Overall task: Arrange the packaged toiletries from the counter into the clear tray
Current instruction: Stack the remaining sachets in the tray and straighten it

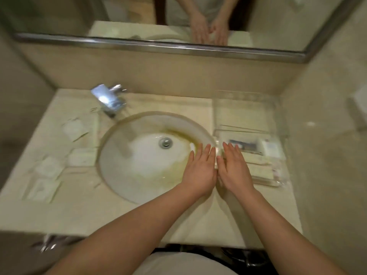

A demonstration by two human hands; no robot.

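A clear tray (246, 95) stands on the counter to the right of the sink. Its near half holds a dark-printed packet (242, 144), a white packet (271, 147) and long pale packets (260, 166). Several more packaged toiletries lie left of the sink, among them a square packet (73, 129), a flat box (82, 157) and a sachet (40, 188). My left hand (200, 171) and my right hand (234, 169) lie flat side by side at the tray's left edge, fingers straight. A pale shape shows between them, too blurred to identify.
The round sink (139, 175) fills the middle of the counter, with a chrome faucet (108, 100) at its back left. A mirror (119, 14) runs along the back wall and reflects both hands. A tiled wall closes the right side.
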